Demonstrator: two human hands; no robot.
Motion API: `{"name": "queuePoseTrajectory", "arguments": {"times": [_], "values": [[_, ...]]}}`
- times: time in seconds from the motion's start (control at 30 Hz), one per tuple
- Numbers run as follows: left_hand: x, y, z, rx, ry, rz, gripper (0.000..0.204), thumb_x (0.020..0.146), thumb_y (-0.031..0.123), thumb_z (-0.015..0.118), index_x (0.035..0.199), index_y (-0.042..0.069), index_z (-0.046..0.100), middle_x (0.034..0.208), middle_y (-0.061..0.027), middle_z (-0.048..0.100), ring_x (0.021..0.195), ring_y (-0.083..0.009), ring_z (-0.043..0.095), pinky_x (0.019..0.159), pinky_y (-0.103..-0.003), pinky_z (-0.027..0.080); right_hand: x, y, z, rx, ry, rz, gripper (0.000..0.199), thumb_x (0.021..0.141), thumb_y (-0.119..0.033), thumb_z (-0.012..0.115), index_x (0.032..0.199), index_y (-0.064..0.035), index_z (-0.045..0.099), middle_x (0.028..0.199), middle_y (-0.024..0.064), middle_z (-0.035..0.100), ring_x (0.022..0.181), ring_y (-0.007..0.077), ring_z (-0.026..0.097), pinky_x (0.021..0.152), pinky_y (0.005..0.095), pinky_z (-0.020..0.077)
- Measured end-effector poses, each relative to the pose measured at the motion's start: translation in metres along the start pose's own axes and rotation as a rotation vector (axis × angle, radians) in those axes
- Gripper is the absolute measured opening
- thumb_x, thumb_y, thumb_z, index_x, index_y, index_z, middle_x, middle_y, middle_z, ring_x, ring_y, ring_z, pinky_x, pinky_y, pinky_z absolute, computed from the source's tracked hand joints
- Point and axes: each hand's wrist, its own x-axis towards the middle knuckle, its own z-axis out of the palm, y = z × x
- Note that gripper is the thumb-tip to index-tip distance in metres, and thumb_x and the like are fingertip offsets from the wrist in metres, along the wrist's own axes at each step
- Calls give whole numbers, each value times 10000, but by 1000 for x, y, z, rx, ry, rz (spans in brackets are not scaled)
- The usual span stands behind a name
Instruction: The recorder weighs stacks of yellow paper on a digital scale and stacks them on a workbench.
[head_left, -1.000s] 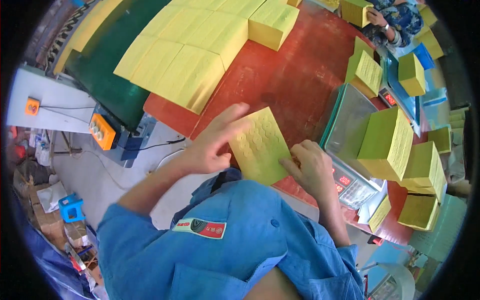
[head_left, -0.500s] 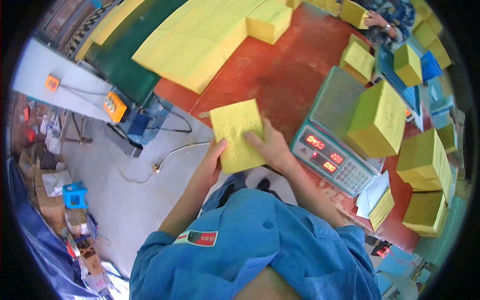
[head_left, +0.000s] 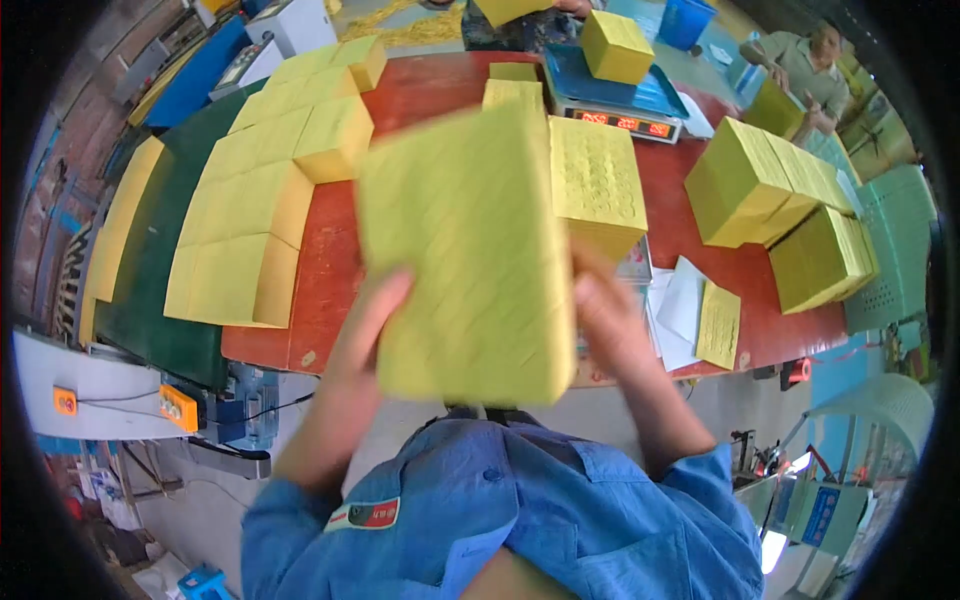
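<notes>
Both hands hold one thick stack of yellow paper [head_left: 470,265] up close in front of the camera, above the near edge of the red table [head_left: 420,90]. The stack is blurred, so its surface pattern is hard to read — it seems to carry faint diagonal rows of marks. The left hand [head_left: 365,335] is closed along the stack's left edge, fingers stretched up its side; the right hand [head_left: 605,315] grips the right edge, fingers wrapped behind the paper and mostly hidden.

Just beyond the held stack, to its right, another yellow stack [head_left: 597,185] with a dotted top sits on a scale whose platform is largely covered. Farther back stands a second scale [head_left: 615,105] with a blue tray and a red lit display, a yellow block [head_left: 617,45] resting on it. To the left, a row of yellow stacks [head_left: 255,230] runs along a green surface [head_left: 150,200] — touching one another edge to edge. On the right side of the table lie larger yellow piles [head_left: 765,180], with loose white sheets [head_left: 680,310] and a single yellow sheet [head_left: 718,325] near the table's front edge. Another person [head_left: 805,60] sits at the far right corner.
</notes>
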Motion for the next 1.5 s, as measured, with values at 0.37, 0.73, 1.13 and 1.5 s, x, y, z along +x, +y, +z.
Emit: {"name": "queuePoseTrajectory", "arguments": {"times": [0.37,0.73,1.13,1.5], "values": [[214,6,72,278,-285,-306,836,788,658,648,1430,161,451,1415,-127,462,1303,-313,423,995,-581,384,121,-9,-117,208,464,180,331,948,-389,587,1039,-87,687,806,-33,605,598,81,481,517,231,332],[208,-10,64,382,-141,-188,798,735,666,688,1287,104,560,1166,-134,562,1033,-268,567,874,-477,495,104,-14,-105,139,459,79,374,998,-321,543,1166,1,635,986,64,683,789,94,619,645,246,496],[209,-6,62,379,-103,-91,823,722,686,686,1272,86,570,1178,-115,575,1035,-239,549,909,-395,416,106,-11,-101,17,464,30,423,956,-334,580,1114,44,681,946,57,681,827,112,589,744,276,467],[211,-9,60,418,-135,-58,832,741,697,666,1294,86,553,1172,-113,582,1000,-223,547,883,-408,414,98,-15,-97,101,450,7,369,951,-267,583,1134,39,676,994,73,683,872,133,613,766,272,478]]}}
